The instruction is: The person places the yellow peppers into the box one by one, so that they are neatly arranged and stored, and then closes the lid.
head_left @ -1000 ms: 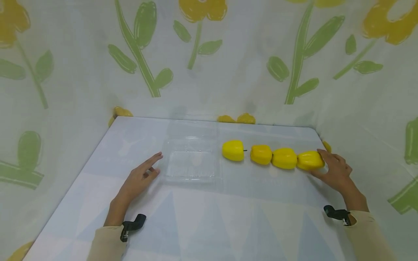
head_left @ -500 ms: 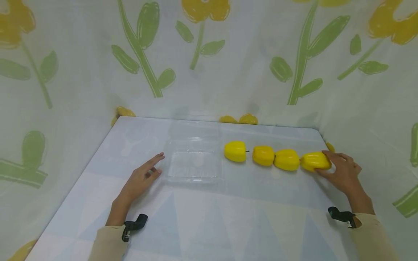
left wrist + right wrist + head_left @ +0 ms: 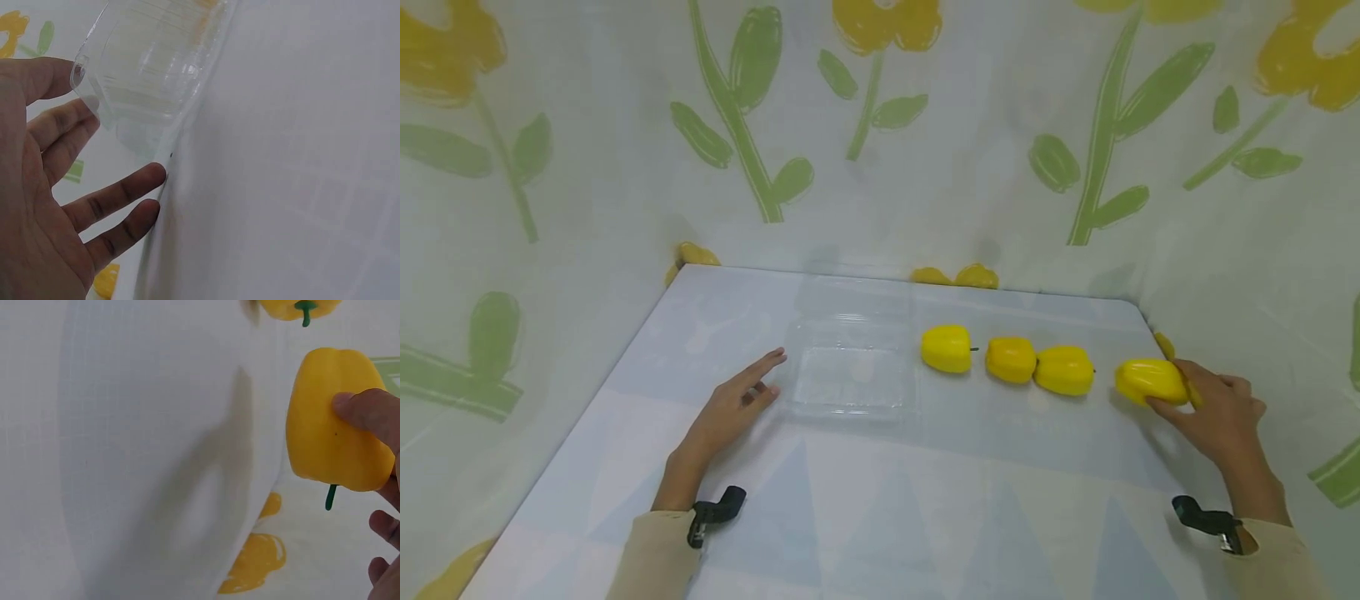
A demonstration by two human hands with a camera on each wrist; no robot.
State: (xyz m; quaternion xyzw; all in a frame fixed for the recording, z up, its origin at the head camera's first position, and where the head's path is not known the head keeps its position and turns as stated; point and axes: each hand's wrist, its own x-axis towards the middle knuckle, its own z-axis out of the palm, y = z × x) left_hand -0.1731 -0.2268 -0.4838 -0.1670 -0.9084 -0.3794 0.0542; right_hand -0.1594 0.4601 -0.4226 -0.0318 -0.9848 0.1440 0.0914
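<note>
My right hand (image 3: 1221, 417) grips a yellow bell pepper (image 3: 331, 440) around its stem end, near the table's right edge. In the right wrist view the thumb presses its side, the green stem points down, and the pepper looks raised off the table. Three more yellow bell peppers (image 3: 1065, 371) lie in a row to its left. A clear plastic clamshell box (image 3: 850, 379) sits left of the row, its lid folded back and nothing inside. My left hand (image 3: 730, 412) is at the box's left edge with fingers extended; in the left wrist view, two fingertips overlap the clear rim.
A pale table (image 3: 955, 508) with a faint blue triangle pattern lies under everything. A flower-print curtain (image 3: 970, 150) hangs behind it and at both sides. Each wrist carries a small black camera mount (image 3: 718, 510).
My right hand has drawn its bell pepper to the right, away from the row, leaving a gap. The left hand and the box stay together; the head view has shifted slightly.
</note>
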